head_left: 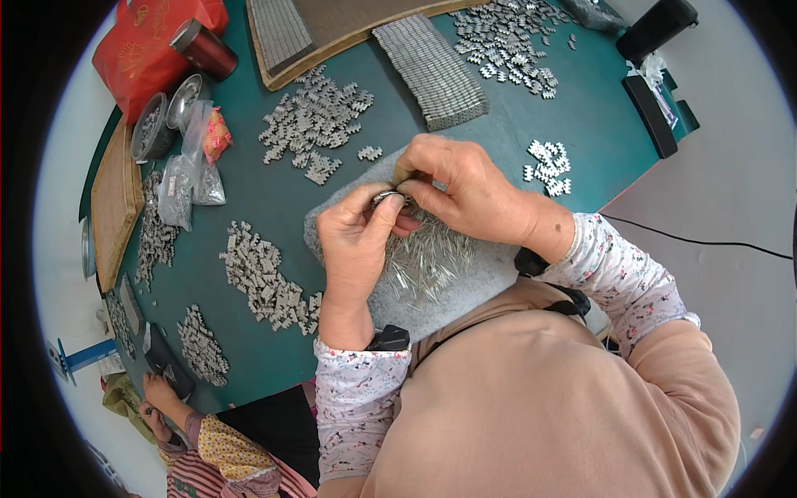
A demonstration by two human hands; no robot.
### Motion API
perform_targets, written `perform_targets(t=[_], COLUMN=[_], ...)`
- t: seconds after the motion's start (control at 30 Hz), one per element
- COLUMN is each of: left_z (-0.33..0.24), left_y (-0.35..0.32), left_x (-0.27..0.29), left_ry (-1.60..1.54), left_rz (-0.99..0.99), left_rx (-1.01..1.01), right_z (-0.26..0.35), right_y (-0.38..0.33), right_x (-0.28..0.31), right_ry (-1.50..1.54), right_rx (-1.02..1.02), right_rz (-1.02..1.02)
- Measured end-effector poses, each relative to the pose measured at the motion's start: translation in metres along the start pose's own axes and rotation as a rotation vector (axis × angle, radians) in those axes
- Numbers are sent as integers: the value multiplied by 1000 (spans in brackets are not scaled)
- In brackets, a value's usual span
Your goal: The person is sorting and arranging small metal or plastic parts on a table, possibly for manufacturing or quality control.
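My left hand is closed, its thumb and forefinger pinching a small shiny metal piece whose kind I cannot make out. Against it, my right hand is pinched too; whatever lies between those fingertips is hidden. Under both hands a grey felt mat covers the table's near edge, and a heap of thin silvery pins is spread over it. Just beyond my left hand lies a small cluster of toothed metal links, apart from the larger pile of links.
More metal pieces are heaped on the green table. A block of stacked links and a wooden tray stand at the back. Plastic bags, a red bag and a dark tumbler are left. A co-worker's hand works lower left.
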State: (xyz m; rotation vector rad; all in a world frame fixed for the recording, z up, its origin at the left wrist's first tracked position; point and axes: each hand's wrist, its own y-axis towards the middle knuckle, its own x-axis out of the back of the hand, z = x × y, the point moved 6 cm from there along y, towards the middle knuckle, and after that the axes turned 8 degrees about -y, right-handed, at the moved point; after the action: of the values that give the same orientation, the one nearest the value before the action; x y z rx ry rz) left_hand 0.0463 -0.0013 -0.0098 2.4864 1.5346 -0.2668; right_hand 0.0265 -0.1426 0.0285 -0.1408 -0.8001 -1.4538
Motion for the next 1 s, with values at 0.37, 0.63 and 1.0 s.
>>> perform_targets(t=[0.37, 0.63, 1.0], left_z=[9, 6, 4], left_y=[0, -1, 3], left_x=[4, 2, 9], left_ry=[-472, -365, -361], left_rz=[5, -66, -118], left_rx=[204, 107, 138], right_z=[29, 28, 16], right_y=[-12, -10, 1], right_x=[4, 1, 17], right_ry=[-289, -302, -167], right_rx=[280, 262, 139], right_rz=[-142, -202, -80])
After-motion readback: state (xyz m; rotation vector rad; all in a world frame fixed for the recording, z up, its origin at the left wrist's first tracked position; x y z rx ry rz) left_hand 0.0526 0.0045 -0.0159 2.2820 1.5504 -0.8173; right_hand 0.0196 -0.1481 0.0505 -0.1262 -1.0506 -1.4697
